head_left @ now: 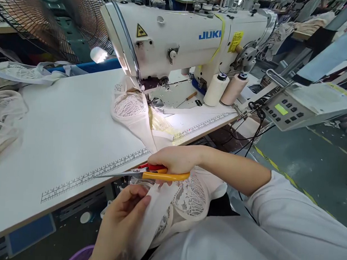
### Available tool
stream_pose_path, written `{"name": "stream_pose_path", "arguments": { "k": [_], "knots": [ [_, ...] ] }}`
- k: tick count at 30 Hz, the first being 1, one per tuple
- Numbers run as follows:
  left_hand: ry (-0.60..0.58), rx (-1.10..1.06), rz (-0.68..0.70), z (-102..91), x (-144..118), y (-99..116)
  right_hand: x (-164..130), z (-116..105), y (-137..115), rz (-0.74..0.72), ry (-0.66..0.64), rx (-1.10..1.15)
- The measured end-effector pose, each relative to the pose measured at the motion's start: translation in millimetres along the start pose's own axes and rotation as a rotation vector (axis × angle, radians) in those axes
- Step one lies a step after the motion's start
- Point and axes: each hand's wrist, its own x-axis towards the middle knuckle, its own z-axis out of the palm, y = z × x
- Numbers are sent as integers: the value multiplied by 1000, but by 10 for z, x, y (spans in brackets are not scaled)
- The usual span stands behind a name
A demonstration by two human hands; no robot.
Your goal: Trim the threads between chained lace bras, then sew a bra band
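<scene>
My right hand (176, 159) is wrapped round a pair of scissors (165, 177) with orange handles, its blades pointing left along the table's front edge. Something red (151, 167) shows under those fingers, its kind unclear. With thumb and fingers pinched, my left hand (126, 216) holds the edge of a pale fabric band (154, 209). That band belongs to a cream bra (192, 196) with lace cups, gathered over my lap. Another lace-cupped bra (130, 105) lies at the sewing machine's needle, and a strip of it runs down to my right hand.
The white JUKI sewing machine (177, 38) stands across the table (65, 113), with two thread cones (217, 89) at its right. An awl-like tool (189, 98) lies behind the needle area. A control box (289, 108) juts out at right. A fan (63, 21) and more garments (4, 118) are at left.
</scene>
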Motion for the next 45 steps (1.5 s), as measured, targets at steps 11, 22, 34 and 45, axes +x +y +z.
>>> {"name": "stream_pose_path", "arguments": {
  "k": [11,22,34,45],
  "knots": [
    [17,-229,-140,110,-14,140,-5,0,-100,-29,58,-161],
    [85,-260,-223,158,-12,69,-10,53,-108,-20,79,-197],
    [97,-377,-225,90,-83,71,-590,689,127,10,331,183],
    [1,-286,-195,117,-87,45,-507,843,93,277,122,-34]
  ]
}}
